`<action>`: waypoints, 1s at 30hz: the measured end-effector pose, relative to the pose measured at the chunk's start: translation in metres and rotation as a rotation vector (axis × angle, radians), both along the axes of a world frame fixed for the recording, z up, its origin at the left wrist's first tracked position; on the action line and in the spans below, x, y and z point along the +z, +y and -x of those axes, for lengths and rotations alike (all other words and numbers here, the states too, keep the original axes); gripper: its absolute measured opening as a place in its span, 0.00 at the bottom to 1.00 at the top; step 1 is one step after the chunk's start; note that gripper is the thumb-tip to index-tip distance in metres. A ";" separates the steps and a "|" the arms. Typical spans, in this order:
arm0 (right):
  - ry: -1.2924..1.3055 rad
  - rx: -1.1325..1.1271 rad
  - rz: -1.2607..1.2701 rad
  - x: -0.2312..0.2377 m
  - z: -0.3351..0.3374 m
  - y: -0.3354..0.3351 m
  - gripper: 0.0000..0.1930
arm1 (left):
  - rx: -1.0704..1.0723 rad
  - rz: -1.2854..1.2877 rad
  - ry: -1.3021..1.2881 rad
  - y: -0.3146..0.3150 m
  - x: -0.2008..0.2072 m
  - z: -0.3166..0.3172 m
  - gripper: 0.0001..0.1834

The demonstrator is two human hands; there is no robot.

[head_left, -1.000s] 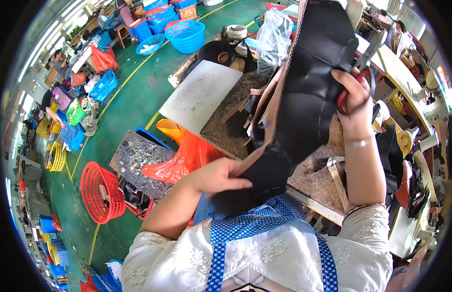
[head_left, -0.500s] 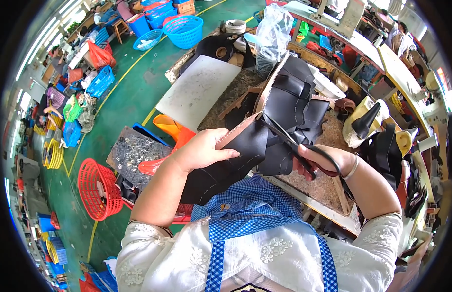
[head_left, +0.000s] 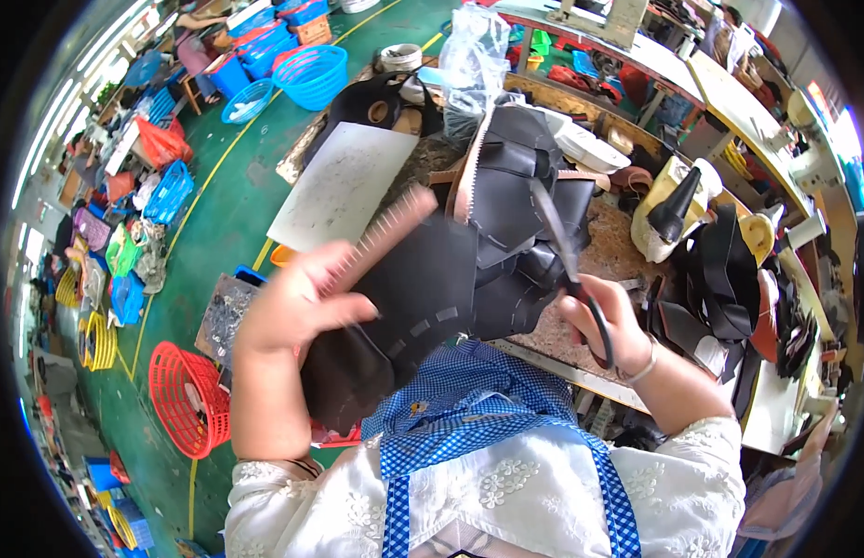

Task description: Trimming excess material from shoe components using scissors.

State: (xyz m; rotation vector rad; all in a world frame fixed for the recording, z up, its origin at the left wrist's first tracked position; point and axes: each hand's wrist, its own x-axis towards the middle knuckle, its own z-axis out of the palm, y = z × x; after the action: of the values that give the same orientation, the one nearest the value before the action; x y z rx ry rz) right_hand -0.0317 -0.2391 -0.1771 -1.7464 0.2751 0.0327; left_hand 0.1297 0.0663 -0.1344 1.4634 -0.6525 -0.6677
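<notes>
My left hand [head_left: 306, 302] is closed on a black leather piece [head_left: 418, 270] with a tan, serrated edge and pale dashed marks. The piece hangs slightly blurred over the lap, its far tip apart from the edge of the pile. My right hand [head_left: 613, 316] grips scissors [head_left: 555, 223], fingers in the handles. Their blades point away from me, look nearly closed and are smeared by motion. Beneath the blades lies a pile of similar black leather pieces [head_left: 516, 177], one with its serrated tan edge upright.
A white board [head_left: 344, 186] lies left of the pile on the worktable, below a clear plastic bag [head_left: 474, 60]. Right of it stands a cream container with a black cone [head_left: 674, 209]. A red basket [head_left: 186, 400] is on the green floor at left.
My left hand has moved left with the held leather piece, parting its tip from the pile's edge. The scissors have swung more upright, away from that tip. The view has shifted slightly.
</notes>
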 end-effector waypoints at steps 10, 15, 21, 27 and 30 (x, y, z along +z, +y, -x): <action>0.124 -0.677 1.061 -0.047 0.113 -0.059 0.18 | -0.050 -0.418 -0.573 -0.197 0.006 -0.124 0.50; -0.022 -0.610 1.137 -0.060 0.132 -0.070 0.21 | -0.005 -0.607 -0.285 -0.204 -0.099 -0.135 0.54; 0.129 -0.478 1.203 -0.037 0.117 -0.065 0.22 | -0.057 -0.517 -0.060 -0.192 -0.137 -0.142 0.55; -0.044 -0.455 0.472 -0.032 0.047 -0.018 0.33 | -0.026 -0.713 -0.164 -0.194 -0.120 -0.146 0.70; -0.139 -0.409 -0.140 -0.075 0.001 0.007 0.32 | -0.052 -0.785 -0.240 -0.197 -0.115 -0.141 0.80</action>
State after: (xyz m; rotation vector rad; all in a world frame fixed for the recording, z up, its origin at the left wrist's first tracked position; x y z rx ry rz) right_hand -0.0329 -0.2319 -0.2523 -1.5181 0.5103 -0.3568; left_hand 0.2706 -0.1312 -0.2491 2.2842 -0.6420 -0.8457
